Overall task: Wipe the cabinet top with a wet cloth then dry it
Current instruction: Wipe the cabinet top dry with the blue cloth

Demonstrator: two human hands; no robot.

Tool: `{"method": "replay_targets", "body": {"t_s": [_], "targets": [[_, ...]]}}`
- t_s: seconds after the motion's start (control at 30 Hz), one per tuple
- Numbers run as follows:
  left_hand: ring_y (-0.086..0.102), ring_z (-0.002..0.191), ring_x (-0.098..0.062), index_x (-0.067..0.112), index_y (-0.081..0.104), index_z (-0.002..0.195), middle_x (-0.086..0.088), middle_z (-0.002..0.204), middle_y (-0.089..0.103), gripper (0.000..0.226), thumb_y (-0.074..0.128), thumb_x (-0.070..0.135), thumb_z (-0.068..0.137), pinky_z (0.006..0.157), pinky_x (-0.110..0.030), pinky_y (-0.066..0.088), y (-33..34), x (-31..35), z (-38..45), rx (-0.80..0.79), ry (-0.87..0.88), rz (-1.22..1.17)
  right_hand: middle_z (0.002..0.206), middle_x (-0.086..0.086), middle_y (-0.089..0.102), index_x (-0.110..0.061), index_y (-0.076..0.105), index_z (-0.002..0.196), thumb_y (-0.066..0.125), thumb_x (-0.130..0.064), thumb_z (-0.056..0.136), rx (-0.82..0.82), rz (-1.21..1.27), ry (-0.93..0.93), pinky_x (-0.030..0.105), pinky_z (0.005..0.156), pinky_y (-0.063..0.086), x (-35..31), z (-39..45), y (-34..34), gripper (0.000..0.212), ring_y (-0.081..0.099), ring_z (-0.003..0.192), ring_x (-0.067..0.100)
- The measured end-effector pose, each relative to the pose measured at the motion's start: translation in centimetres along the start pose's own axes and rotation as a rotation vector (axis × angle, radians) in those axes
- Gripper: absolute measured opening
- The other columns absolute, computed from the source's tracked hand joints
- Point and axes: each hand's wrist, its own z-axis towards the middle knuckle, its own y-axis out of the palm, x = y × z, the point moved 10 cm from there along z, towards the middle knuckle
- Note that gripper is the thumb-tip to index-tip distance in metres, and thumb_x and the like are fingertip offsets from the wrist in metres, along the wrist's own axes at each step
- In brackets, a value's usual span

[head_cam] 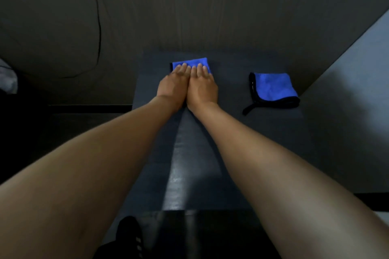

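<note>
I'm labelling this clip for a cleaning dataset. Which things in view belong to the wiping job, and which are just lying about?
Part of the job:
- folded blue cloth under both hands
- left hand, right hand, flat on it
- dark cabinet top
- second blue black-edged cloth, lying untouched

Lying about:
- black cable
- black shoe

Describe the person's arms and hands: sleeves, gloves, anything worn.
Both arms are bare from as far up as the view shows: no sleeves in sight. The left hand and the right hand wear no gloves. No watch, bracelet or ring is visible on either wrist or the fingers, though the picture is dim.
</note>
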Motion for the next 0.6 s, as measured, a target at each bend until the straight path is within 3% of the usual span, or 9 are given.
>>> {"method": "replay_targets", "body": {"t_s": [0.2,0.33,0.6], "targets": [[0.006,0.149,-0.016,0.009,0.009,0.155,-0.007,0.162,0.007,0.055,0.03,0.015,0.105,0.117,-0.024,0.011,-0.3,1.4,-8.3,-0.004,0.019,0.048,0.163,0.013,0.011,-0.003,0.012,0.155,0.025,-0.016,0.106,-0.038,0.011,0.001,0.034,0.123,0.006,-1.1,-7.7,0.4,0.052,0.008,0.151,0.023],[0.004,0.149,-0.014,0.011,0.008,0.156,-0.004,0.163,0.005,0.054,0.027,0.016,0.105,0.116,-0.022,0.011,-0.5,2.3,-13.7,-0.028,0.003,0.0,0.163,0.013,0.009,-0.003,0.01,0.155,0.024,-0.015,0.106,-0.07,0.02,-0.004,0.035,0.123,0.003,-1.5,-13.2,0.1,0.053,0.005,0.152,0.024],[-0.004,0.15,-0.016,0.009,0.0,0.154,-0.006,0.163,-0.002,0.058,0.029,0.018,0.105,0.116,-0.021,-0.004,-0.9,4.6,-23.2,-0.055,0.03,0.044,0.164,0.013,-0.001,-0.002,0.001,0.155,0.025,-0.017,0.105,-0.113,-0.027,-0.022,0.036,0.122,-0.002,-2.7,-23.1,-0.6,0.057,-0.002,0.152,0.025]]}}
